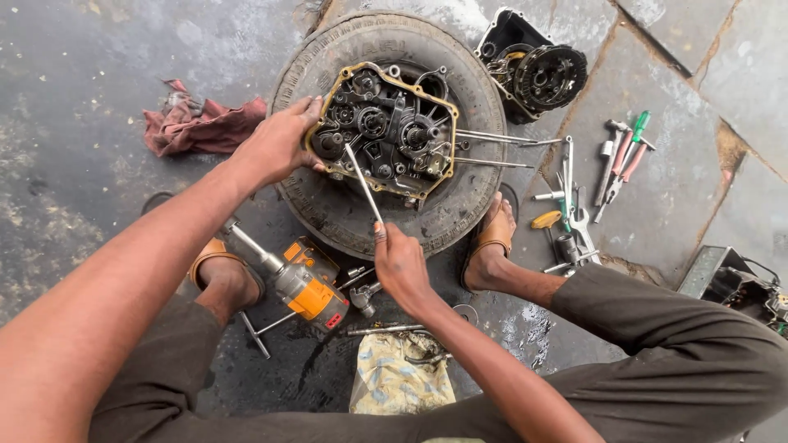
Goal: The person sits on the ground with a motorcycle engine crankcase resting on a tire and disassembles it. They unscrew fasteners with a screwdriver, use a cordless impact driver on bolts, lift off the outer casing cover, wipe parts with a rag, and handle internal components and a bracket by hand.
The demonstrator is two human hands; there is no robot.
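An opened engine crankcase point(386, 131) with exposed gears and a tan gasket rim lies on a worn tyre point(472, 90) on the ground. My left hand point(279, 143) grips the case's left edge. My right hand point(400, 262) holds a thin metal rod point(363, 182) whose tip pokes into the lower left of the gear housing. Long studs point(492, 149) stick out of the case to the right.
A clutch cover assembly point(533, 74) lies beyond the tyre. A red rag point(197, 123) is at left. An orange power tool point(308, 291) and a T-wrench point(254, 328) lie between my feet. Screwdrivers, pliers and spanners point(607, 168) are spread at right. A patterned cloth point(398, 377) lies below.
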